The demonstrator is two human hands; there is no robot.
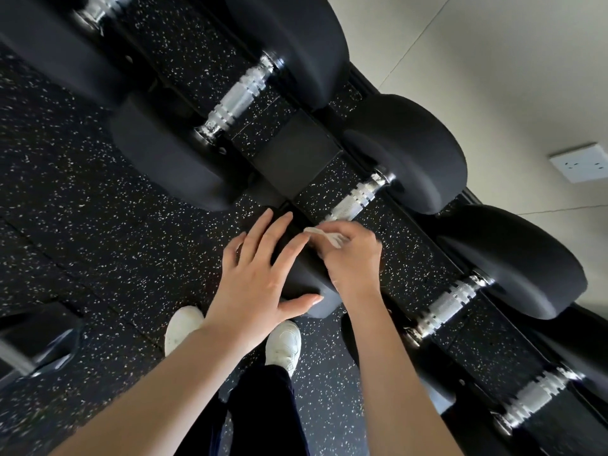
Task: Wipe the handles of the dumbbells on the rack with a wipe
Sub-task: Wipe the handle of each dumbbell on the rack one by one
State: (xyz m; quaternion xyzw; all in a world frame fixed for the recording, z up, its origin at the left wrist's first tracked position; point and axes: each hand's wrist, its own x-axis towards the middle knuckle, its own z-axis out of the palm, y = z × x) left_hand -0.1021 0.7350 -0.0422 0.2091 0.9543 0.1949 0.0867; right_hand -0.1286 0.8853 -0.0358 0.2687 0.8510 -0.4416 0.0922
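Chrome knurled handles run in a diagonal row from upper left to lower right in the head view, each between black heads on the rack [289, 153]. My right hand [350, 258] is curled and pinches the white wipe [324, 235] between thumb and fingers, at the near end of the middle dumbbell's handle [357, 199]; the wipe touches the handle's lower end. My left hand [260, 274] lies flat, fingers spread, pressed on the near head of that dumbbell [309, 281], thumb along its lower edge.

Surroundings: the neighbouring dumbbell to the left has its handle [238, 97] uncovered, and its large near head [167, 159] sits close beside my left fingertips. To the right, another handle [450, 304] lies just beside my right forearm, and a further one [539, 396] sits near the lower right corner. The far heads [414, 149] crowd the back of the rack against the pale wall [493, 60], which carries a white socket plate [580, 166].

Open room: the black speckled floor [82, 225] is open to my left. My white shoes [283, 343] stand directly below the hands, close to the rack's front edge. A blurred dark object [36, 347] sits at the lower left edge; I cannot tell what it is.
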